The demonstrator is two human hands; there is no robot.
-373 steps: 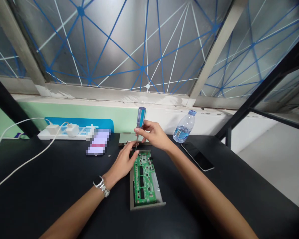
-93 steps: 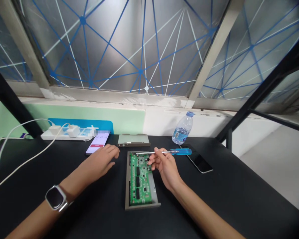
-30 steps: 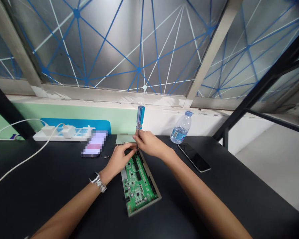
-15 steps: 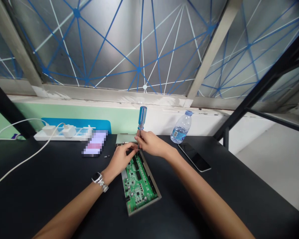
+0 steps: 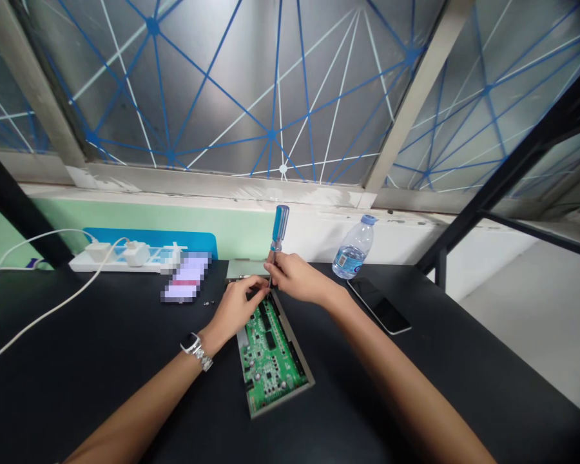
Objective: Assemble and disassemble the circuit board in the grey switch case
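A green circuit board (image 5: 270, 367) lies in a shallow metal case (image 5: 283, 403) on the black table. Over its far end, my right hand (image 5: 294, 276) is closed around the shaft of a screwdriver (image 5: 280, 225) with a blue, clear-ridged handle. The screwdriver stands nearly upright, its tip down by the board's far end. My left hand (image 5: 241, 303) rests over the far left part of the board, thumb and fingers pinched close to the screwdriver tip. Whatever sits between those fingertips is too small to make out. Several tiny screws (image 5: 209, 303) lie left of my left hand.
A blurred-out phone (image 5: 187, 277) and a white power strip (image 5: 120, 258) with plugs and cables are at the back left. To the right stand a water bottle (image 5: 354, 248) and a dark phone (image 5: 379, 306). A wall and window rise behind the table (image 5: 444, 386).
The screwdriver handle has turned a little and leans slightly more to the right. Both hands keep nearly the same place; the whole view has shifted very slightly.
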